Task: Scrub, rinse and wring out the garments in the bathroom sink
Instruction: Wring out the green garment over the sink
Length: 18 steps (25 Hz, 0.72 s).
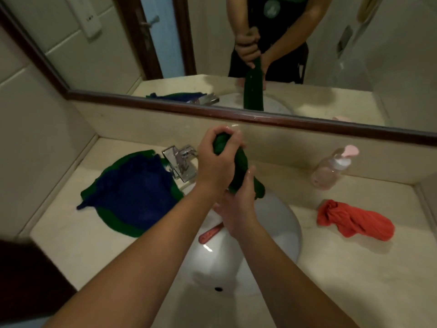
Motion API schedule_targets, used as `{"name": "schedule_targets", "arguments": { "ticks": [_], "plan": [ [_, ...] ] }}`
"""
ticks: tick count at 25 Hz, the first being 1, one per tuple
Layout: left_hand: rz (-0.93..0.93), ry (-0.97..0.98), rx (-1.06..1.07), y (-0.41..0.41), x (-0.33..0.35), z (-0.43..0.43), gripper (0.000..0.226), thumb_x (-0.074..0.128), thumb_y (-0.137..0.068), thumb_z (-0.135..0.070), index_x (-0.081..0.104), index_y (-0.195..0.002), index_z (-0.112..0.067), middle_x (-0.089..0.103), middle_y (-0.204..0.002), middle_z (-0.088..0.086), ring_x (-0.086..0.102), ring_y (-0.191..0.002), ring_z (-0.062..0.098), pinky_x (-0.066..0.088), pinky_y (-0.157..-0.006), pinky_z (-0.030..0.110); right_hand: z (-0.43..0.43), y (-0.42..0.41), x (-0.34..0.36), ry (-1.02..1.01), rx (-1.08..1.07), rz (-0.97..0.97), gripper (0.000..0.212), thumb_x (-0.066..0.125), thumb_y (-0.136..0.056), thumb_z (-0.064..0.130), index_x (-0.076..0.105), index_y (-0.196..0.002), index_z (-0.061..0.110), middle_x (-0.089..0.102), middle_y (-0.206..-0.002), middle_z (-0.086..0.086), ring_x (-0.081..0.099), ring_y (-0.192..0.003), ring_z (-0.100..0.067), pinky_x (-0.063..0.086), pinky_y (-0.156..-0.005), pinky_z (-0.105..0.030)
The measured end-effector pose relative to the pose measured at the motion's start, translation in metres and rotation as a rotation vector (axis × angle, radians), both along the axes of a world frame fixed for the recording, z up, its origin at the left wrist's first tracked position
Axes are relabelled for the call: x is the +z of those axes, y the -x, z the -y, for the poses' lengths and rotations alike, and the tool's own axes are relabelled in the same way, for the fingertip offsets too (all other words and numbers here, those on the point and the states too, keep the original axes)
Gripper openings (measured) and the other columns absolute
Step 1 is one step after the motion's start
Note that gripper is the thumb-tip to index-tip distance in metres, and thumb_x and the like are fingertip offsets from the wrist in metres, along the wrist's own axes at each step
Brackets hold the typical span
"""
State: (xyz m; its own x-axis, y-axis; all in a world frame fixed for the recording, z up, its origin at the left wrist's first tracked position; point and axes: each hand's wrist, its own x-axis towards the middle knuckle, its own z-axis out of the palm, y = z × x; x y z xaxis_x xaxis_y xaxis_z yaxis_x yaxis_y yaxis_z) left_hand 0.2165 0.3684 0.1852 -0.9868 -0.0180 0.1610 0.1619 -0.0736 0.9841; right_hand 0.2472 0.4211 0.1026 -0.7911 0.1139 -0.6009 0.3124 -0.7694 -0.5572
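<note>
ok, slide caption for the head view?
Left hand and right hand wring a twisted dark green garment over the white sink.

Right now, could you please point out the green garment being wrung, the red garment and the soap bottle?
green garment (241,163), head view, on its twisted middle stretch.
red garment (354,220), head view, on the middle of the crumpled cloth.
soap bottle (327,172), head view, on its clear body.

The twisted green garment (238,169) was soft, matt cloth, as was the blue garment (137,195); the red garment (354,221) was a ribbed knit fabric. The sink (279,233) was smooth, glossy white ceramic, and the faucet (182,162) was bright chromed metal. The countertop (331,268) looked like polished beige stone. The pump bottle (328,171) was clear plastic with a pink top, and the mirror frame (165,106) was dark varnished wood.
</note>
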Motion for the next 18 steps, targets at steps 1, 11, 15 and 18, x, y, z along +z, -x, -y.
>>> {"name": "schedule_targets", "arguments": {
  "ticks": [1,11,15,18],
  "plan": [
    [0.034,-0.012,0.010,-0.003,-0.010,0.011,0.005,0.065,-0.095,-0.018,0.061,-0.096,-0.015,0.067,-0.086,0.013,0.069,-0.082,0.025,0.060,-0.084,0.044,0.004,0.011,-0.007,0.100,0.001,-0.046,0.099,0.062,-0.071,0.085,0.050,-0.142,0.017,0.071,-0.125,-0.017,0.072,-0.110,-0.035,0.058,-0.091,-0.051],
    [0.290,-0.333,-0.177,-0.020,-0.049,0.113,0.014,0.054,-0.094,-0.017,0.058,-0.082,-0.011,0.045,-0.065,0.006,0.047,-0.056,0.020,0.054,-0.064,0.040,0.018,0.033,-0.078,0.024,-0.318,0.378,0.084,0.093,-0.067,0.012,0.036,-0.129,0.020,0.062,-0.112,-0.021,0.073,-0.088,-0.039,0.063,-0.076,-0.054],
    [0.263,-0.241,-0.240,-0.017,-0.048,0.142,0.016,0.055,-0.094,-0.018,0.058,-0.084,-0.006,0.048,-0.065,0.009,0.050,-0.055,0.022,0.057,-0.063,0.042,0.008,0.034,-0.099,0.026,-0.245,0.283,0.121,0.098,-0.038,0.003,0.042,-0.144,0.021,0.062,-0.126,-0.021,0.074,-0.091,-0.042,0.062,-0.076,-0.057],
    [0.177,-0.120,-0.247,-0.013,-0.050,0.147,0.016,0.057,-0.094,-0.015,0.063,-0.091,0.000,0.057,-0.069,0.017,0.060,-0.060,0.030,0.060,-0.070,0.053,0.008,0.030,-0.068,-0.174,-0.148,0.105,0.086,0.081,-0.072,-0.006,0.040,-0.143,0.021,0.058,-0.125,-0.016,0.067,-0.104,-0.036,0.062,-0.075,-0.048]
  ]
}}
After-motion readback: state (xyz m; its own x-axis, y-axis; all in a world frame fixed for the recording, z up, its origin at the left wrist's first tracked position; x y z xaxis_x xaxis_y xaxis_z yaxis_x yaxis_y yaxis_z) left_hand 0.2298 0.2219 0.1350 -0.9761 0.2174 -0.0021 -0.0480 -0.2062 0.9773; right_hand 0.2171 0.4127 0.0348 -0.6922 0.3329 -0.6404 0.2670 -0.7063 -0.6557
